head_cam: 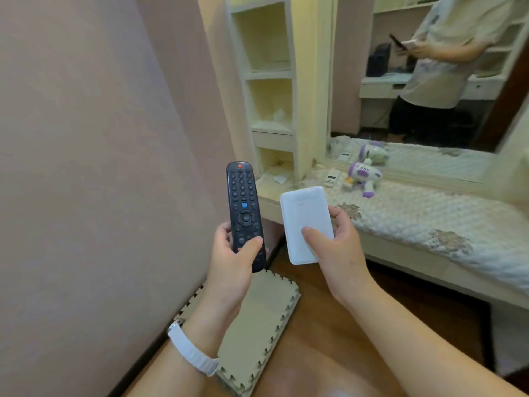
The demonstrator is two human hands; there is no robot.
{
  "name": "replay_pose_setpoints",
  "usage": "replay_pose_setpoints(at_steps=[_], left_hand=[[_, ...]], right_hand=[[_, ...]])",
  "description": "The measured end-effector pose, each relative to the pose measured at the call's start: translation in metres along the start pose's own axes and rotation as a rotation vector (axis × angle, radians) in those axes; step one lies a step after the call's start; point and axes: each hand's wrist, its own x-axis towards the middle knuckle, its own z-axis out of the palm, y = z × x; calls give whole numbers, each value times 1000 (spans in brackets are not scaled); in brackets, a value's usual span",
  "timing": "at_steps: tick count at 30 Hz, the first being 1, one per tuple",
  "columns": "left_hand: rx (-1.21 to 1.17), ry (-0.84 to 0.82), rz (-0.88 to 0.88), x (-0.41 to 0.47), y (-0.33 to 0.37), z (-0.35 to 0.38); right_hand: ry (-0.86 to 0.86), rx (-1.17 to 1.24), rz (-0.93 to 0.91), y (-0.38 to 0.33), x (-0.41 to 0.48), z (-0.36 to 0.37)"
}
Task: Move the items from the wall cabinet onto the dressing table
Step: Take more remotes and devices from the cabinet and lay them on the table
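My left hand [233, 253] grips a black remote control [243, 202] upright, thumb across its lower buttons. My right hand [335, 242] holds a flat white power bank [305, 216], thumb on its face. Both items hover in front of the near left corner of the dressing table [415, 219], which is covered with a quilted white cloth. On the table near the mirror lie a purple and white toy [363, 174] and a small white remote [332, 178]. The cream wall cabinet [272, 75] stands at the table's left end; its shelves hold only bits of paper.
A large mirror [415, 81] behind the table reflects a person holding a dark object. A pink wall closes off the left side. A stack of beige foam puzzle mats [257, 333] lies on the wooden floor below my hands.
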Motion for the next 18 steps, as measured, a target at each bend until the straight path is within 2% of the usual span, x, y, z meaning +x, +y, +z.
replay_pose_setpoints(at_steps=[8, 18], left_hand=[[-80, -207, -127, 88, -37, 64], [-115, -444, -208, 238, -67, 108]], right_hand=[[218, -109, 49, 28, 70, -35], [451, -210, 106, 44, 195, -30]])
